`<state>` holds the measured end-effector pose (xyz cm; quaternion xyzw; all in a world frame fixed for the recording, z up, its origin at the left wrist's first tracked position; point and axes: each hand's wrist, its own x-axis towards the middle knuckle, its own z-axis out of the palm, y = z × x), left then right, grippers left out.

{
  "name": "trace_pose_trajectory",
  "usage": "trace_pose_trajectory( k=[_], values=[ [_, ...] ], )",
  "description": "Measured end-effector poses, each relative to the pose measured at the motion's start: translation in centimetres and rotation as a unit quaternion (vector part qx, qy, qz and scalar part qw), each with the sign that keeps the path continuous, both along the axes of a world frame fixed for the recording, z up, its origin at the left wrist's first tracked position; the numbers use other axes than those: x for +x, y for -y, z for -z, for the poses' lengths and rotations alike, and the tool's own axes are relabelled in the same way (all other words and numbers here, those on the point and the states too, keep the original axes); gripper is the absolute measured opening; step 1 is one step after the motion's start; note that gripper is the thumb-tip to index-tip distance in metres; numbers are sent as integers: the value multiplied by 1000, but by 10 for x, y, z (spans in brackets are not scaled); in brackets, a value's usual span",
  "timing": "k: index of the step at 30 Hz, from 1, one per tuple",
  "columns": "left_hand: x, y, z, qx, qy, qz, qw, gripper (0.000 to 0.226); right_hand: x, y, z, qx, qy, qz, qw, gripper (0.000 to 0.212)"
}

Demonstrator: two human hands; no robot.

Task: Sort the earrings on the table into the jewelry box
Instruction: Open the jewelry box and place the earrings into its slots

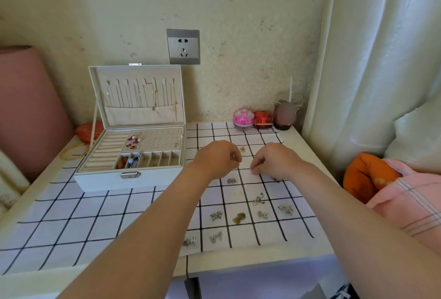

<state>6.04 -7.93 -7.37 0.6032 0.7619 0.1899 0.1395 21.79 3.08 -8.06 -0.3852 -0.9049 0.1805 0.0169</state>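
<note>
A white jewelry box [105, 180] stands open on the left of the table, with necklaces hanging in its lid and red earrings [133, 142] on its perforated tray. Several small silver and gold earrings [238, 217] lie spread on the checked cloth [95, 215] to the right. My left hand [218, 159] hovers over the cloth with curled fingers, pinching a small earring [235, 157] at its fingertips. Close beside it, my right hand [274, 161] also has its fingers curled down, fingertips at the cloth; what they hold is hidden.
A pink round case [243, 118], a red box [262, 119] and a cup with a straw [286, 114] stand at the back right by the wall. Gold bangles [74, 152] lie left of the box. Bedding lies on the right.
</note>
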Motion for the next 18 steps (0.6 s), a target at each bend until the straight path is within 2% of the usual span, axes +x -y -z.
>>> trace_pose_trajectory(
  k=[4, 6, 9, 14, 18],
  values=[
    [-4, 0, 1, 1, 10, -6, 1000, 7, -6, 0, 0, -21, -17, 1, 1000, 7],
    [-7, 3, -1, 11, 17, -14, 1000, 3, -8, 2, 0, -51, -64, 11, 997, 12],
    [-12, 8, -6, 52, 45, -29, 997, 10, -15, 12, -11, -104, -152, 20, 983, 26],
    [-22, 26, -21, 131, 161, -36, 978, 9, -29, 35, -29, -242, -260, 22, 935, 22],
    [-35, 44, -31, 172, 241, -69, 953, 4, -47, 48, -40, -290, -300, 18, 909, 21]
  ],
)
